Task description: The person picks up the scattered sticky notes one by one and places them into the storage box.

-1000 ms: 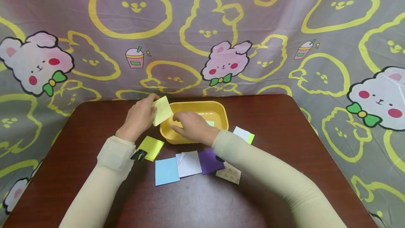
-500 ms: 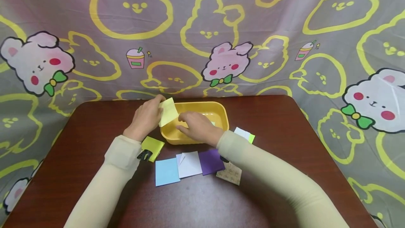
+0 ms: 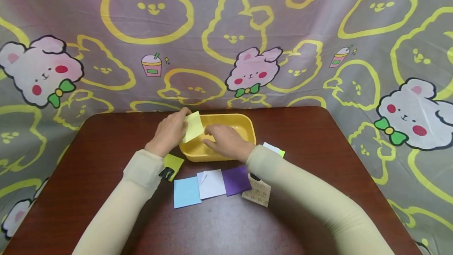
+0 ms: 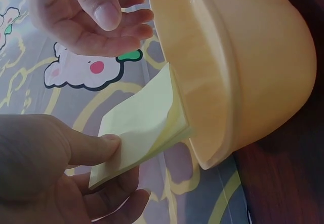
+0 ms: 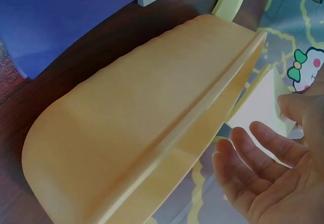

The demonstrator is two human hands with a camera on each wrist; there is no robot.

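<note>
My left hand [image 3: 169, 131] pinches a pale yellow sticky note pad [image 3: 194, 126] between thumb and fingers, over the left end of a yellow plastic basin [image 3: 250, 129]. The left wrist view shows the thumb flat on the pad [image 4: 134, 120], whose top sheets lift at one edge. Above the basin hovers my right hand [image 3: 228, 141], its fingers loosely bent and holding nothing. In the right wrist view the fingers of this hand [image 5: 268, 176] are near the pad [image 5: 260, 102], apparently not touching it. Much of the basin's inside is hidden behind the right hand.
In front of the basin lie a light blue pad [image 3: 186, 193], a white pad [image 3: 213, 184], a purple pad [image 3: 236, 181] and a patterned beige pad [image 3: 257, 193]. A brighter yellow pad [image 3: 173, 163] is under the left wrist. White and green notes [image 3: 271, 148] lie right of the basin.
Both hands have drifted slightly to the right, the left one carrying the pale yellow pad farther over the basin's left end. A pale green piece seen in the basin earlier is now hidden.
</note>
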